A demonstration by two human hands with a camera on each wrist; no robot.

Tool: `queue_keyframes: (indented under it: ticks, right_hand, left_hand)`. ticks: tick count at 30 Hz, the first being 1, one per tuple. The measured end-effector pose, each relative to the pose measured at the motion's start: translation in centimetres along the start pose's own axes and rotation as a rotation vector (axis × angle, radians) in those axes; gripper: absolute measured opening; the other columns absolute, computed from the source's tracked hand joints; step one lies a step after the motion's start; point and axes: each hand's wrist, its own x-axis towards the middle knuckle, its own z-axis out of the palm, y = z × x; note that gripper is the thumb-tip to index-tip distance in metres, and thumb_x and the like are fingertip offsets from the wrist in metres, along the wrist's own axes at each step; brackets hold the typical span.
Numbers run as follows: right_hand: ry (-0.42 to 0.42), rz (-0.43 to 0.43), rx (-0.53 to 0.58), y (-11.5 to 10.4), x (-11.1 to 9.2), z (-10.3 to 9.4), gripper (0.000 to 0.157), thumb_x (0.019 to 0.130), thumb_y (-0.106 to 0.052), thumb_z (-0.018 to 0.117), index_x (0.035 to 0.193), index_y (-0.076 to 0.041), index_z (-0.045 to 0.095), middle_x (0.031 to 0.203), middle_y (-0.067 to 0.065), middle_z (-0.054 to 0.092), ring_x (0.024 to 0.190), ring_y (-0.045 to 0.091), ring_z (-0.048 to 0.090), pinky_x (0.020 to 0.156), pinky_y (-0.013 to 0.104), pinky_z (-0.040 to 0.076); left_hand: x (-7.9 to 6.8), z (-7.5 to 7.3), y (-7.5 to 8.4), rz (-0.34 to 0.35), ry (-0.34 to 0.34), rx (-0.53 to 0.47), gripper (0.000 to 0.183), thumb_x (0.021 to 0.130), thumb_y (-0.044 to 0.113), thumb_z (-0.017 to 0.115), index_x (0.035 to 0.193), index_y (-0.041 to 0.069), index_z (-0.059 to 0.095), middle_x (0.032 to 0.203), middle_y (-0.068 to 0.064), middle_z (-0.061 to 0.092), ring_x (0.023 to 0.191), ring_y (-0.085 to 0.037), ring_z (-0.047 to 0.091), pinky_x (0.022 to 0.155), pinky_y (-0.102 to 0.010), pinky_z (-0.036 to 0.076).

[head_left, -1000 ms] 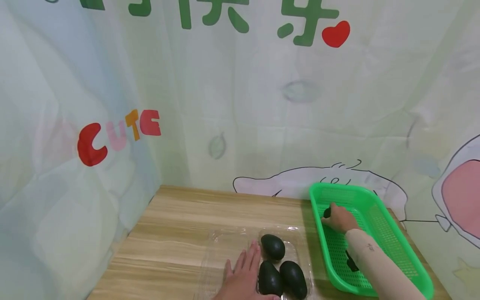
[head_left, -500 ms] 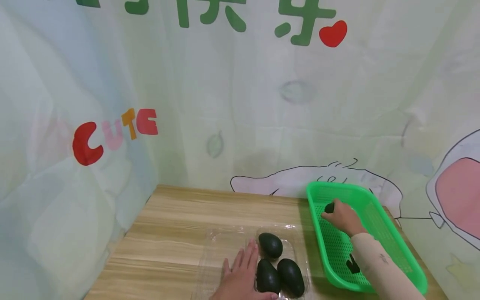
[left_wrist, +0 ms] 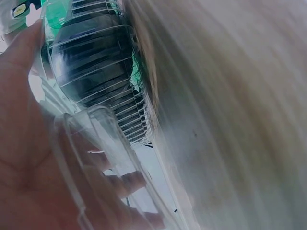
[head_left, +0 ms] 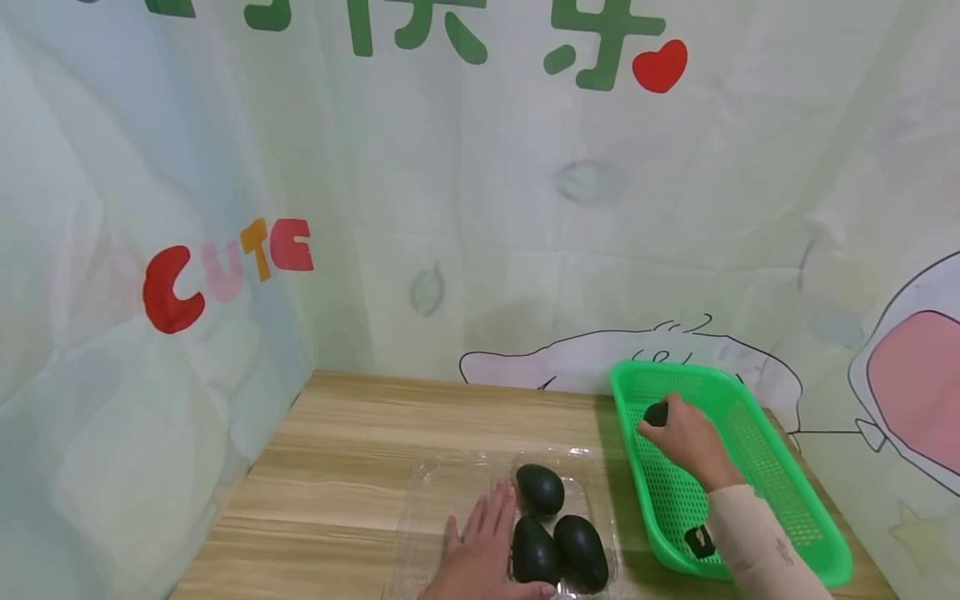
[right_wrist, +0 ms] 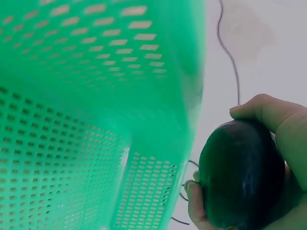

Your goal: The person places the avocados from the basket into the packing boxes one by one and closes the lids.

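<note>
An avocado (right_wrist: 235,175) is gripped by my right hand (head_left: 692,444), the thumb on one side and fingertips on the other. In the head view this avocado appears over the far part of the green plastic basket (head_left: 791,467). My left hand (head_left: 482,550) rests with straight fingers along the middle of an open clear plastic clamshell box (head_left: 450,479). Three dark avocados lie in the box's right half: one at the back (head_left: 541,490) and two in front, left (head_left: 535,552) and right (head_left: 581,552). The left wrist view shows a dark avocado (left_wrist: 93,60) behind the box's ribbed wall.
The box and basket stand side by side on a wooden tabletop (head_left: 337,467). A printed cloth backdrop (head_left: 510,275) rises behind and at both sides. A small black device (head_left: 700,542) is near my right wrist.
My right hand has lifted slightly with the avocado in its grip, up from lower in the basket. The left hand stays on the box. The head view has shifted a little.
</note>
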Motion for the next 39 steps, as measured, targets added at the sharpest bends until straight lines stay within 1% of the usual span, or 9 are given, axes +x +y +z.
queue_keyframes:
  ticks: [5,9,16,22,26,30,34,39]
  right_hand:
    - [0.002,0.000,0.020,-1.4,-0.6,0.2,0.057,0.088,-0.037,0.063,0.122,0.005,0.043,0.089,0.016,0.056,0.067,0.022,0.052,0.051,0.031,0.042]
    - [-0.010,0.003,0.030,-2.6,-1.0,0.5,0.057,0.087,-0.038,0.064,0.121,0.004,0.044,0.089,0.014,0.056,0.067,0.022,0.052,0.051,0.030,0.042]
    - [-0.002,-0.026,0.009,-4.7,-1.6,1.2,0.057,0.087,-0.037,0.065,0.121,0.004,0.046,0.095,0.017,0.058,0.071,0.023,0.053,0.051,0.029,0.044]
    - [0.018,-0.021,-0.002,-6.3,-2.4,2.6,0.060,0.084,-0.038,0.068,0.122,0.004,0.047,0.094,0.016,0.059,0.074,0.024,0.054,0.054,0.031,0.046]
    - [0.035,-0.018,-0.019,-7.5,-2.7,3.6,0.061,0.083,-0.040,0.069,0.121,0.003,0.049,0.097,0.016,0.060,0.076,0.025,0.055,0.057,0.033,0.048]
    - [0.040,-0.023,-0.039,-8.4,-2.9,4.5,0.063,0.081,-0.041,0.070,0.121,0.003,0.051,0.100,0.017,0.062,0.080,0.026,0.057,0.061,0.037,0.051]
    - [0.034,-0.026,-0.052,-8.6,-3.0,5.4,0.066,0.081,-0.044,0.071,0.122,0.003,0.050,0.101,0.018,0.061,0.082,0.027,0.059,0.063,0.040,0.053]
    - [0.024,-0.019,-0.062,-8.8,-3.4,6.8,0.068,0.082,-0.046,0.072,0.125,0.001,0.049,0.103,0.018,0.058,0.080,0.026,0.057,0.062,0.039,0.053]
  left_hand:
    - [0.0,0.0,0.0,-0.001,-0.007,0.002,0.129,0.059,0.091,0.053,0.155,0.015,0.011,0.163,-0.004,0.004,0.142,-0.041,0.024,0.094,-0.081,0.019]
    - [0.1,0.0,0.0,0.005,-0.011,0.010,0.130,0.059,0.091,0.052,0.155,0.014,0.010,0.163,-0.004,0.004,0.142,-0.041,0.024,0.093,-0.082,0.019]
    - [0.2,-0.4,-0.1,-0.025,-0.065,-0.023,0.129,0.060,0.092,0.050,0.155,0.016,0.010,0.163,-0.004,0.003,0.143,-0.042,0.023,0.094,-0.082,0.017]
    - [0.4,-0.6,-0.2,-0.037,-0.092,-0.029,0.127,0.060,0.092,0.049,0.155,0.016,0.012,0.163,-0.005,0.005,0.142,-0.042,0.022,0.095,-0.082,0.016]
    - [0.6,-0.5,-0.1,-0.042,-0.095,-0.033,0.127,0.060,0.093,0.048,0.155,0.017,0.013,0.163,-0.004,0.005,0.143,-0.042,0.022,0.095,-0.082,0.015]
    - [0.5,-0.4,-0.1,-0.024,-0.080,-0.035,0.127,0.061,0.092,0.049,0.155,0.016,0.013,0.163,-0.004,0.004,0.143,-0.042,0.021,0.095,-0.082,0.015]
    - [0.3,-0.4,0.0,-0.016,-0.067,-0.034,0.127,0.061,0.092,0.048,0.155,0.015,0.014,0.163,-0.003,0.004,0.143,-0.041,0.020,0.096,-0.081,0.015]
    - [0.2,-0.4,0.0,-0.012,-0.066,-0.031,0.127,0.061,0.092,0.048,0.155,0.015,0.014,0.163,-0.003,0.004,0.143,-0.042,0.021,0.096,-0.081,0.017]
